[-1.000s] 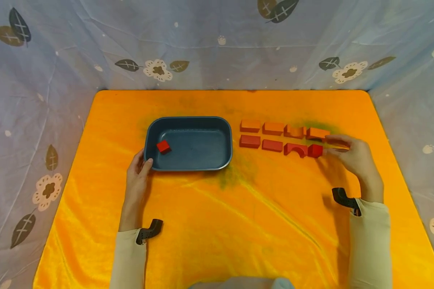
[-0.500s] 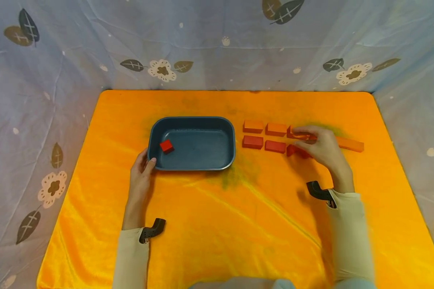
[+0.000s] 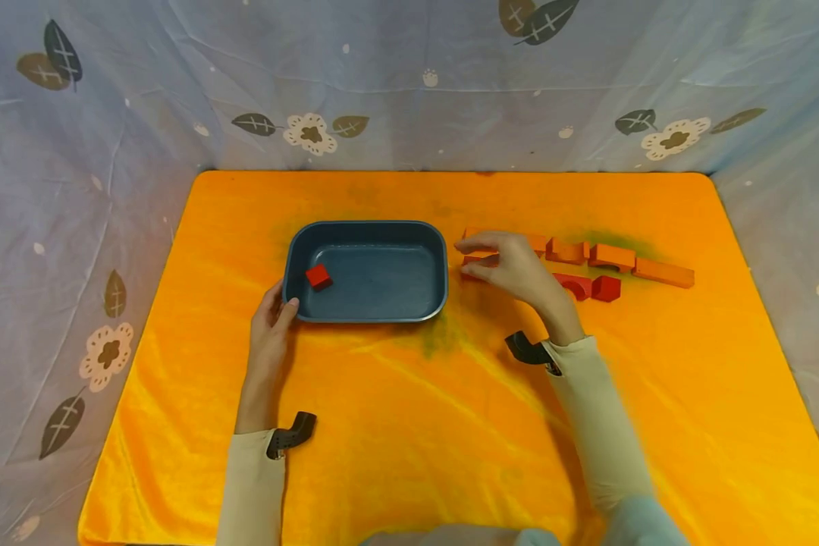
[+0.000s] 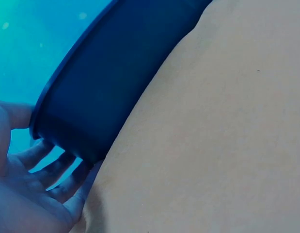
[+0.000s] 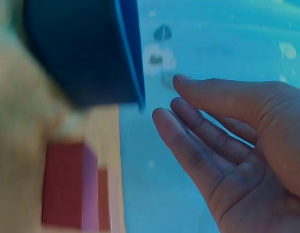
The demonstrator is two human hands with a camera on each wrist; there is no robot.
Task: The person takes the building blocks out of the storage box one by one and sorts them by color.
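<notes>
My left hand [image 3: 269, 326] grips the left end of a dark blue rectangular tub [image 3: 382, 282], thumb over the rim and fingers along the outer wall. In the left wrist view, those fingers [image 4: 57, 170] spread under the tub's wall [image 4: 99, 82]. A red cube [image 3: 318, 277] lies inside the tub at the left. Just right of the tub, my right hand [image 3: 519, 267] hovers over the left end of two rows of blocks, partly hiding them. Its thumb and fingers stand apart, with nothing between them in the right wrist view. One red block [image 5: 65, 184] shows below that hand.
The back row holds a scooped orange block [image 3: 568, 251], an orange arch block [image 3: 612, 257] and a long orange block [image 3: 663, 273]. In front are a red arch block [image 3: 575, 285] and a red block [image 3: 606, 288]. A patterned curtain [image 3: 409, 98] surrounds the orange-covered table [image 3: 409, 425].
My right hand has left the long orange block at the right end and swept left over the rows to beside the tub. The left hand keeps its grip; the head view shifted slightly.
</notes>
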